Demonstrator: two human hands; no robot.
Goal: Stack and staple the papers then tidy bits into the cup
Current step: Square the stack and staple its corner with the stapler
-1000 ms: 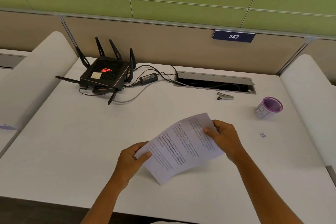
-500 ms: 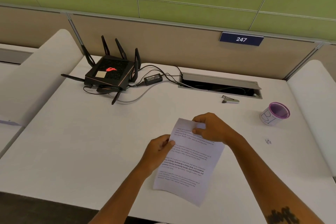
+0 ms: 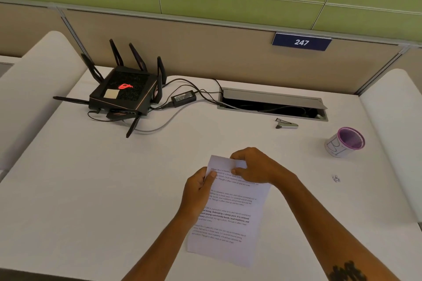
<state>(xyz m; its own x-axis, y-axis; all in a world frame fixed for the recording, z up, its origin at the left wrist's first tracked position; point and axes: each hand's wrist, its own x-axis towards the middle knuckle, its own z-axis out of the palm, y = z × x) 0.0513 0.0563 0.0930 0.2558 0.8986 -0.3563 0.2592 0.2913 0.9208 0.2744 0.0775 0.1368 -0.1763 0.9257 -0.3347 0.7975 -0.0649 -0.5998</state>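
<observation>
Printed white papers (image 3: pixel 228 219) lie lengthwise near the front of the white desk (image 3: pixel 114 189). My left hand (image 3: pixel 197 191) grips their left edge with the thumb on top. My right hand (image 3: pixel 253 167) pinches the top right corner. A small silver stapler (image 3: pixel 286 123) rests farther back, apart from both hands. A purple-rimmed cup (image 3: pixel 345 142) with a white label stands at the right. A tiny paper bit (image 3: pixel 336 178) lies on the desk in front of the cup.
A black router (image 3: pixel 124 93) with antennas, a power brick (image 3: pixel 183 97) and cables occupy the back left. An open cable tray (image 3: pixel 271 105) is set into the desk at the back. White rounded dividers (image 3: pixel 397 134) flank both sides.
The papers turned from a slanted, lifted position to lengthwise near the desk. My right hand shifted to the top corner; my left hand moved up along the left edge.
</observation>
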